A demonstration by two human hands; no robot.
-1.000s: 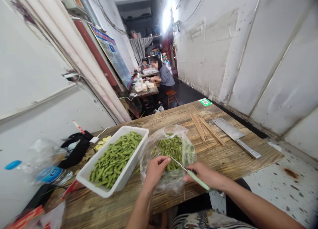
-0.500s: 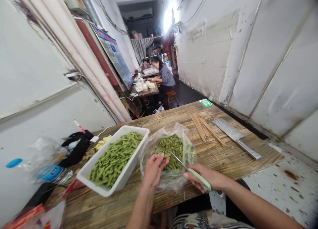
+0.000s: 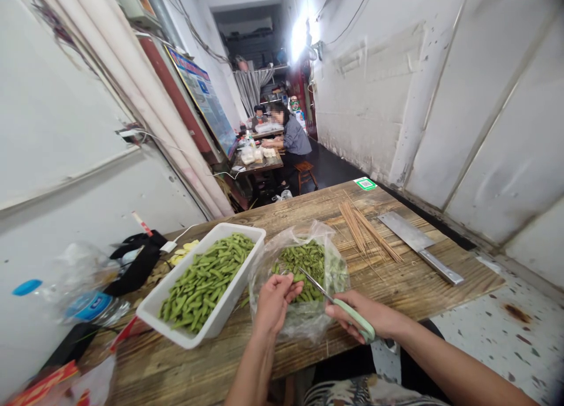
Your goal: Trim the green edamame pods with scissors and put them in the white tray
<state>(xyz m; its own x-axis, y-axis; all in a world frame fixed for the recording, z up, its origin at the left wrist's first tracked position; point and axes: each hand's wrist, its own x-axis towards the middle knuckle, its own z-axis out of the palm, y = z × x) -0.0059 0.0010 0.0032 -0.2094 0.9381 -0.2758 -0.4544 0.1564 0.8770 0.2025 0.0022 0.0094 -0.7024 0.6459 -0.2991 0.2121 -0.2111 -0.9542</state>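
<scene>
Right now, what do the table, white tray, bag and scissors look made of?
Table: bare weathered wood, grain and plank lines showing. White tray: probably matte plastic, smooth and uniform. Bag: thin clear plastic film, crinkled, pods visible through it. Scissors in the right hand: shiny metal blades, pale green handle, likely plastic.

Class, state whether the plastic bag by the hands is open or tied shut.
Open: the plastic bag's mouth gapes, green pods showing inside.
</scene>
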